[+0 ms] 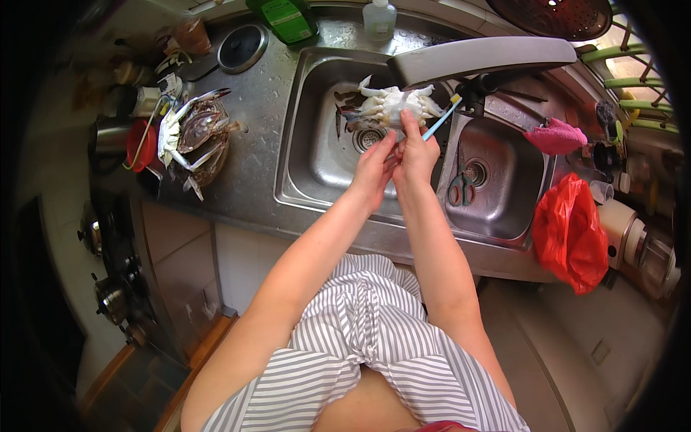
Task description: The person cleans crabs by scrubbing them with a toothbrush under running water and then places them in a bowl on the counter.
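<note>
A crab (386, 105) is held belly up over the large sink basin (318, 162), right under the end of the grey faucet spout (480, 59). The thumb of my right hand (418, 148) presses on its pale underside. A light blue toothbrush (440, 123) with yellow bristles juts from that same hand, its head pointing up and right. My left hand (375, 164) is close against the right one, fingers curled, thumb by the crab's lower edge. Its fingertips are partly hidden, so its grip is unclear. Below the crab shows the basin's drain (370, 140).
More crabs (200, 135) lie heaped on the left counter beside a red cup (141, 144). Scissors (461, 189) rest in the small basin (505, 210). A pink cloth (556, 136) and red plastic bag (569, 232) sit right; a green bottle (286, 20) stands behind.
</note>
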`<state>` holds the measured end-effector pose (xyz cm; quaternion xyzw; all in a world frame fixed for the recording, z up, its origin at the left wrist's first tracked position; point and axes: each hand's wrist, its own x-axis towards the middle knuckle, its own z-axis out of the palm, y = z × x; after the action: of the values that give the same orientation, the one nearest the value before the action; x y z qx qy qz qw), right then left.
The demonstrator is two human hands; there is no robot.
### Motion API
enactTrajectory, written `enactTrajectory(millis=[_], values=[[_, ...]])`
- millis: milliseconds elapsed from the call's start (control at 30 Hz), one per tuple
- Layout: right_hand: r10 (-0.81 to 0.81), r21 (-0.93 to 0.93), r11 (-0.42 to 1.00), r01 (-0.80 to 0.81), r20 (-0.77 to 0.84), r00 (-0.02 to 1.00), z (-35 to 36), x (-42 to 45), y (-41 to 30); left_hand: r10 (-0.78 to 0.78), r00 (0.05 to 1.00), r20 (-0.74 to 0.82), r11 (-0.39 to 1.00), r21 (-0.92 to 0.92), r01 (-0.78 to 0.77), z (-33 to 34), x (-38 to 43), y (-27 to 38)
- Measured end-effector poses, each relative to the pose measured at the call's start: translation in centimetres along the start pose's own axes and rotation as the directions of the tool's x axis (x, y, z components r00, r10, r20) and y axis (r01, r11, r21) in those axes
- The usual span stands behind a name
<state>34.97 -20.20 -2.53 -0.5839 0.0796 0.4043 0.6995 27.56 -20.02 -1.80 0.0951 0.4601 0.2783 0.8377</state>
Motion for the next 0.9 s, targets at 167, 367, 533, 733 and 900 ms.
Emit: enactTrajectory(millis=[167, 367, 533, 733, 900], values=[[0.028, -0.037, 0.999, -0.024, 0.104, 0.994, -0.3, -0.9, 1.3, 0.114, 0.97, 0.216, 0.976, -0.209, -0.068, -2.7, 5.0, -1.5], [-0.223, -0.461, 0.841, 0.283, 0.18, 0.958, -7.9, -0.6, 0.9, 0.286, 0.956, 0.071, 0.95, -0.149, -0.273, -1.8, 3.8, 0.4], [-0.344, -0.679, 0.131, 0.722, 0.652, 0.676, -7.7, -5.4, -2.5, 0.317, 0.946, 0.075, 0.948, 0.006, -0.318, -2.0, 3.4, 0.6], [-0.32, -0.706, -0.178, 0.686, 0.7, 0.638, -6.2, -2.6, -3.3, 0.352, 0.931, 0.093, 0.933, 0.041, -0.356, -2.1, 3.4, 0.0], [-0.347, -0.716, -0.126, 0.687, 0.68, 0.646, -5.8, -3.4, -4.2, 0.344, 0.933, 0.101, 0.937, 0.028, -0.349, -2.7, 3.7, 1.0]])
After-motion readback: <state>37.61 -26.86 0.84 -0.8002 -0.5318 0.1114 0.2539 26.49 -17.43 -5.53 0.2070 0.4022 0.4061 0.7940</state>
